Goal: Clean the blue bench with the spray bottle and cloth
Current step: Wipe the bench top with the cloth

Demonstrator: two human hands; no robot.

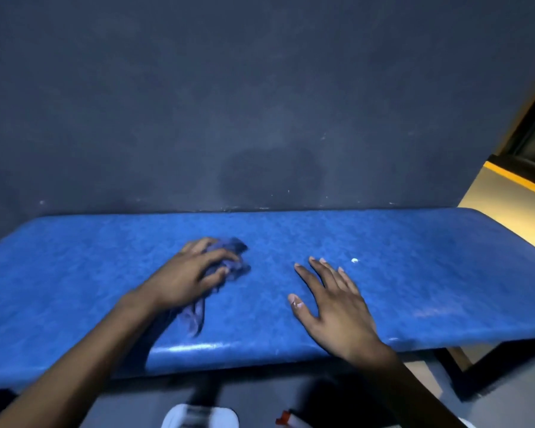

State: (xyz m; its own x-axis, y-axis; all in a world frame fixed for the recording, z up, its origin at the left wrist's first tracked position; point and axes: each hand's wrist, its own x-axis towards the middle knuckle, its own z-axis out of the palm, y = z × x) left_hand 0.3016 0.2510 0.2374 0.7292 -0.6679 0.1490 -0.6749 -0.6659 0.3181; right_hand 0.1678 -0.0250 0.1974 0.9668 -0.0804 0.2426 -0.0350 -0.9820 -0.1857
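The blue bench (414, 257) runs across the middle of the view, its back edge against a dark blue-grey wall (260, 88). On the seat, left of centre, the left hand (192, 273) lies on top of a crumpled blue cloth (232, 257). Its fingers are curled over the cloth and press it onto the seat (a loose tail of fabric trails back under the wrist, toward 6 o'clock).

The right hand (331, 301) is just beside it at 3 o'clock, apart from the cloth. It is flat and spread, fingers straight, holding nothing; whether the palm touches the seat or hovers just above it cannot be told.

A small white speck (355, 260) sits on the seat at about 1 o'clock from the right hand's fingertips.

Down on the floor at 6 o'clock, below the bench's front edge, are a white shoe (198, 417) and, to its right, the red and white tip of what may be the spray bottle (288, 420), mostly cut off by the frame.
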